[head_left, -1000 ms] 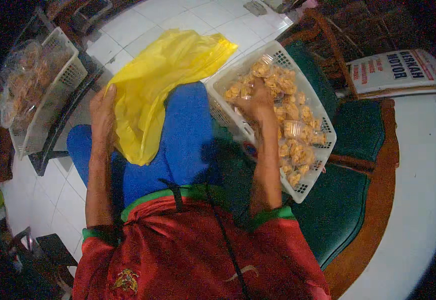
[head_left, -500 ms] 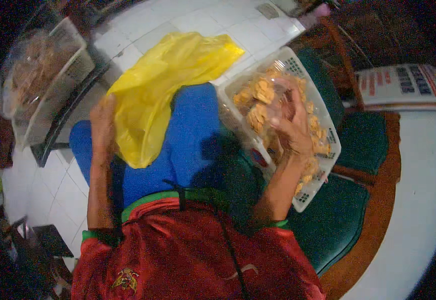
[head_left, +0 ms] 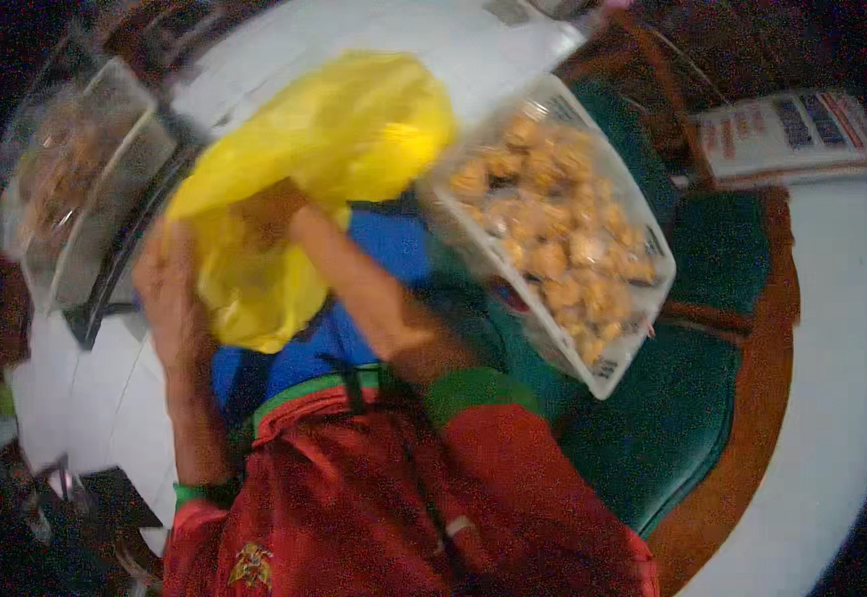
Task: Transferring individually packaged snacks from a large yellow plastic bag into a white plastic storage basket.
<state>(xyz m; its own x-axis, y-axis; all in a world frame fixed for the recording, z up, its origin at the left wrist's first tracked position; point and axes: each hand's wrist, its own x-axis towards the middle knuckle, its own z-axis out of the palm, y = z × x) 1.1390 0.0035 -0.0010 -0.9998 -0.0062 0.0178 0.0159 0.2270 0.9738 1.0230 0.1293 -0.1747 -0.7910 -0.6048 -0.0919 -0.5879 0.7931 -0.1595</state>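
A yellow plastic bag (head_left: 344, 129) lies spread over my blue-clad lap, its mouth held up on the left. My left hand (head_left: 170, 274) is closed on the bag's left edge. Into the bag's opening reaches my right hand (head_left: 272, 207), its fingers hidden by the plastic and blurred, so whatever it may hold does not show. To the right, a white plastic basket (head_left: 608, 376) holds several clear packets of golden-brown snacks (head_left: 558, 224).
At the far left stands another pale basket (head_left: 120, 194) with clear-wrapped brownish contents. Dark green cushions with a wooden frame (head_left: 767, 398) lie under and beside the right basket. A white printed package (head_left: 792, 139) sits at the upper right.
My right hand has left the packets in the basket and moved left into the yellow bag. The bag's upper part has puffed up and its right tip has drawn in leftward.
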